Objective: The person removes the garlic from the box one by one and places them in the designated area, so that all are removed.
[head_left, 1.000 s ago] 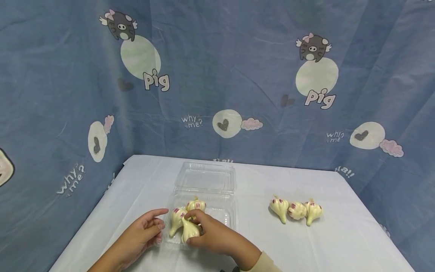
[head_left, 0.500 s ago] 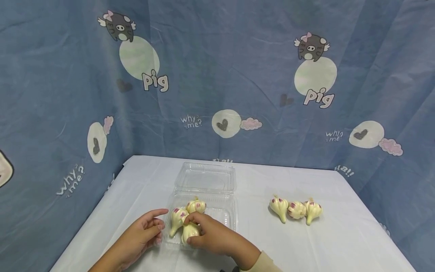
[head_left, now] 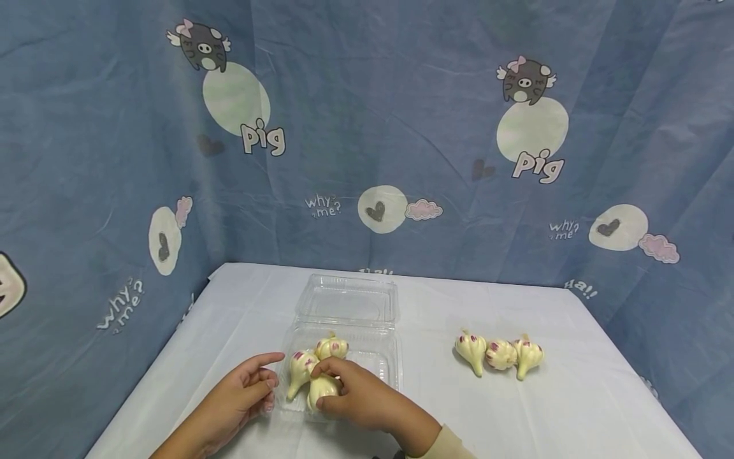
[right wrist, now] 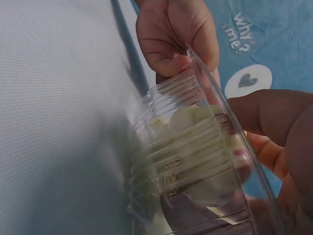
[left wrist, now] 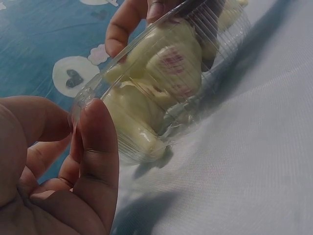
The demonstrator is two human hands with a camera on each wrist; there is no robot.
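Note:
A clear plastic clamshell container [head_left: 375,364] lies with its lid [head_left: 347,301] folded back. My left hand [head_left: 243,392] pinches the rim at the container's left corner between thumb and finger, as the left wrist view shows. Inside the base, my right hand [head_left: 362,394] grips a cream garlic bulb [head_left: 322,394] near the front, thumb and fingertips around it. Beside that one sits a garlic bulb with purple patches [head_left: 301,371], stem toward the front. A third garlic bulb [head_left: 331,347] lies behind them, its purple marks showing.
Three more garlic bulbs [head_left: 501,355] lie in a close row on the right part of the white-covered table [head_left: 447,408]. A blue curtain [head_left: 436,127] with pig prints hangs behind the table and along both its sides.
The gripped garlic bulb has turned slightly in my right hand, its pointed stem end no longer showing between the fingers. My left hand stays where it was.

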